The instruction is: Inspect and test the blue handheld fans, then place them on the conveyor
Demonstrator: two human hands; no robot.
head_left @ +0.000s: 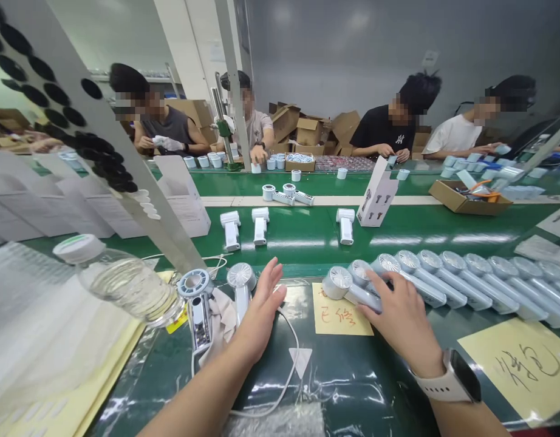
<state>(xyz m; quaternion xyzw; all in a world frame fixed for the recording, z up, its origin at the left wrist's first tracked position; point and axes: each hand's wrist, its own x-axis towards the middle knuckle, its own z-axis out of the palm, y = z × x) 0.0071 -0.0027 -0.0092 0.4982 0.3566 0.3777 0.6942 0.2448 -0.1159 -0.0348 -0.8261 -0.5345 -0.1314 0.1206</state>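
My left hand (260,312) is held edge-on above the table, fingers stretched out, holding nothing. Just left of it lies a pale blue handheld fan (242,278), its handle partly hidden by my wrist. Beyond that, another handheld fan (199,306) with an open ring head and exposed inner parts rests on a crumpled cloth (223,315). My right hand (396,309) has thumb and fingers around the handle of a light blue handheld fan (364,297), at the left end of a row of similar fans (471,282). One fan head (338,283) sits beside it on a yellow note (332,321).
A water bottle (129,282) leans at left near a metal post (157,206). A white cable (291,376) loops across the table. On the green belt (298,233) are several fans and a white box (375,197). Several co-workers sit opposite. A second yellow note (512,370) lies at right.
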